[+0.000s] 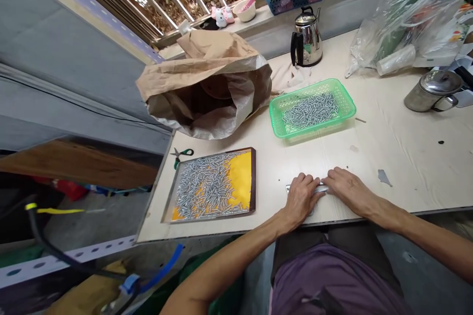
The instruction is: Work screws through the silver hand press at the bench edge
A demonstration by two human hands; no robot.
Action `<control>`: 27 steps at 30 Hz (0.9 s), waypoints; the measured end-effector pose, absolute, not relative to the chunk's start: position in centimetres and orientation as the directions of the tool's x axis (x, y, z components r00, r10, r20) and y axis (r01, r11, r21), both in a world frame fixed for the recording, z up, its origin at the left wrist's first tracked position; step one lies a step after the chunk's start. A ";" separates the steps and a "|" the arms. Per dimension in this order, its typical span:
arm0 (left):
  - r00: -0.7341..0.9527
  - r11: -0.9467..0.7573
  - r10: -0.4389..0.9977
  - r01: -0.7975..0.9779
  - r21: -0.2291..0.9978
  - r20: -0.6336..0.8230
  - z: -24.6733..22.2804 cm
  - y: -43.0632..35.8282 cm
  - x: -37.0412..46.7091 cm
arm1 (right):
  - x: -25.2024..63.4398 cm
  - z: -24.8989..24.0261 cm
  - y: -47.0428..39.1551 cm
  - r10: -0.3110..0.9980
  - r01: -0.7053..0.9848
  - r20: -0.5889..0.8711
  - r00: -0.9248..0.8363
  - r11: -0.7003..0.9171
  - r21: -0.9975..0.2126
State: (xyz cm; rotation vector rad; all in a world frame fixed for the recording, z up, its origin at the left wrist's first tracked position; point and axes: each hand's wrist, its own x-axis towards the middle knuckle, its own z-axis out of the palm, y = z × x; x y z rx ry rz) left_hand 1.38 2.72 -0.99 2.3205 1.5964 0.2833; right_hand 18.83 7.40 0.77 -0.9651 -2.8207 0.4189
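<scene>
two-handed handling underway, calls for steady fingertips: left hand (301, 196) gripping slim metal piece (321, 188), nearer than green basket (295, 131); right hand (347, 186) at its end (grip unclear); screws (203, 182) left of basket.

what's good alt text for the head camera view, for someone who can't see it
A person's bare left hand and right hand hold a thin silvery metal piece on a pale tabletop. To the left, small silvery screws partly cover a shallow yellow-bottomed tray; farther back sit a green plastic basket of screws and an open brown paper sack.
</scene>
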 end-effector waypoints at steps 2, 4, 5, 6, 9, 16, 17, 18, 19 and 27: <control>0.349 -0.324 0.937 0.885 0.335 -0.018 -0.9 3.1 1.5 | 18.6 0.6 7.4 0.624 0.589 0.026 -0.781 0.750 -0.300; 0.345 -0.322 0.938 0.896 0.305 -0.024 -0.9 3.4 1.5 | 18.4 0.6 7.5 0.636 0.609 0.019 -0.771 0.747 -0.267; 0.342 -0.322 0.940 0.900 0.295 -0.018 -0.9 3.5 1.5 | 18.4 0.6 7.6 0.646 0.622 0.020 -0.763 0.743 -0.248; 0.336 -0.322 0.942 0.902 0.288 -0.001 -1.0 3.5 1.5 | 18.5 0.7 7.8 0.653 0.632 0.021 -0.757 0.739 -0.234; 0.304 -0.326 0.945 0.906 0.270 0.120 -1.8 2.6 1.8 | 19.1 1.0 9.1 0.621 0.596 0.020 -0.784 0.762 -0.254; 0.341 -0.431 0.895 0.826 0.364 0.287 -4.0 -2.2 4.5 | 19.2 1.5 12.4 0.618 0.600 -0.010 -0.786 0.760 -0.250; 0.341 -0.435 0.895 0.812 0.390 0.288 -4.0 -2.5 4.7 | 18.7 1.6 12.6 0.649 0.639 -0.023 -0.761 0.742 -0.205; 0.337 -0.434 0.896 0.801 0.412 0.289 -4.0 -2.6 4.9 | 18.1 1.7 12.8 0.676 0.672 -0.038 -0.736 0.723 -0.157; 0.329 -0.430 0.898 0.793 0.432 0.291 -3.9 -2.7 5.0 | 17.4 1.9 12.9 0.699 0.699 -0.049 -0.713 0.706 -0.113; 0.340 -0.408 0.913 0.737 0.539 0.226 -3.6 -2.7 5.5 | 10.5 3.5 8.8 0.360 0.359 -0.007 -0.933 0.928 -0.096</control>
